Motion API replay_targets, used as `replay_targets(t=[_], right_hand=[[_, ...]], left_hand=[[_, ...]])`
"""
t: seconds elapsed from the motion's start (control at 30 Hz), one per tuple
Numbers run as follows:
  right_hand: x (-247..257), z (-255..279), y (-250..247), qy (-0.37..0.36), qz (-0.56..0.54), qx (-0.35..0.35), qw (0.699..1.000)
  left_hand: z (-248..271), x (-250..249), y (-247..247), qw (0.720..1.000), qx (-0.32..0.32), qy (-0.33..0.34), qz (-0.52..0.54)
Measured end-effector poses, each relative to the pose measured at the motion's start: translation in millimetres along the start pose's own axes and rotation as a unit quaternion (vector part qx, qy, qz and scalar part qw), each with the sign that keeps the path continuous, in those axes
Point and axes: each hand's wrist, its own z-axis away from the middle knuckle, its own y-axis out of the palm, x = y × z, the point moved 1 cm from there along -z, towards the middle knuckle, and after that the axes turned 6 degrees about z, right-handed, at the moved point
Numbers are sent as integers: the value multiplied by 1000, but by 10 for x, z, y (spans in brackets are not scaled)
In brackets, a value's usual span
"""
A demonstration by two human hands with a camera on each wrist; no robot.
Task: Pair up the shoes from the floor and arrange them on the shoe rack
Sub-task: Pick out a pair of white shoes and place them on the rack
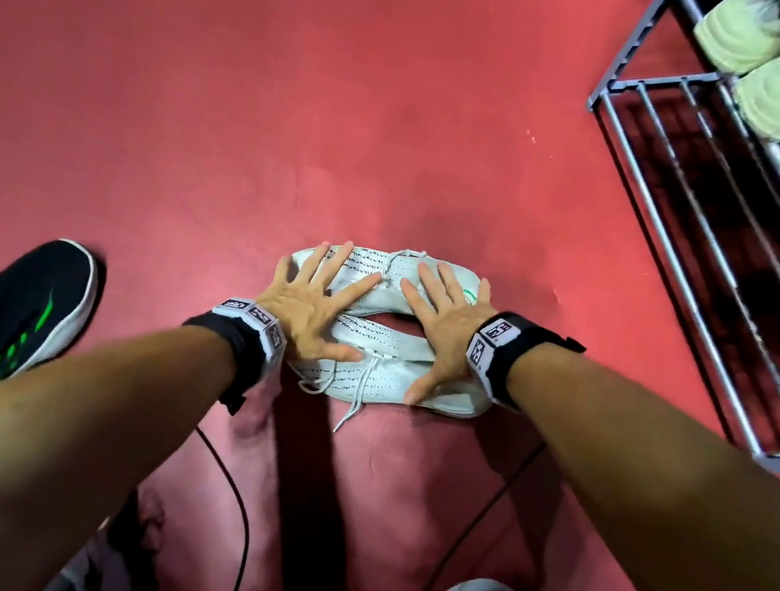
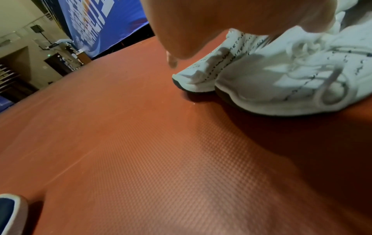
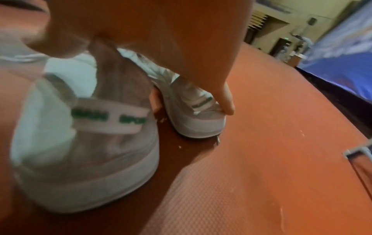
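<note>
Your left hand (image 1: pixel 310 305) and right hand (image 1: pixel 440 322) lie flat, fingers spread, on two white sneakers (image 1: pixel 392 332) side by side on the red floor (image 1: pixel 207 80); the shoe rack (image 1: pixel 700 235) stands near. Left wrist view: toes (image 2: pixel 261 82) touching. Right wrist view: heels (image 3: pixel 112 143) apart. They look paired; next, grip both and lift.

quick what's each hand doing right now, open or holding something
Left hand: open, fingers spread flat on the toe end of the white shoes.
Right hand: open, fingers spread flat on the heel end of the same pair.
</note>
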Motion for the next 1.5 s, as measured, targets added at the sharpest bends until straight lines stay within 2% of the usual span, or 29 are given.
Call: replay_targets(t=[0.13,0.23,0.33,0.43,0.63,0.7,0.77,0.83,0.9,1.1,1.27,1.4,1.5], right_hand=[[127,110,121,14,64,10,998],[231,106,209,33,92,40,994],[264,92,190,51,106,42,992],[235,112,151,55,101,16,993],[-6,8,47,54,110,0,992],[-90,16,-35,66,122,-9,990],[-210,8,-92,100,125,-46,986],[-358,-21,-139,164,99,-77,978],[-442,-50,-230,203,47,-76,975],[-372,-92,-393,169,-130,-78,974],[-369,-95,-296,157,-178,-103,966],[-422,-47,-204,223,-231,-89,943],[-467,-42,-191,239,-276,-81,927]], left_hand=[[-99,-9,-22,997,68,-27,12],[-141,-27,-16,995,88,-37,4],[-170,-16,0,995,91,-42,6],[-204,10,-32,994,95,-46,14],[-266,27,-80,989,103,-85,61],[-264,-9,-87,988,89,-108,63],[-239,-41,-100,989,64,-119,59],[-202,-21,-116,990,42,-108,74],[-164,57,-154,992,22,-82,91],[-247,6,-327,994,-32,-47,98],[-482,-156,-387,987,-25,-19,160],[-563,-143,-323,993,18,-11,118],[-572,-110,-298,994,13,-37,104]])
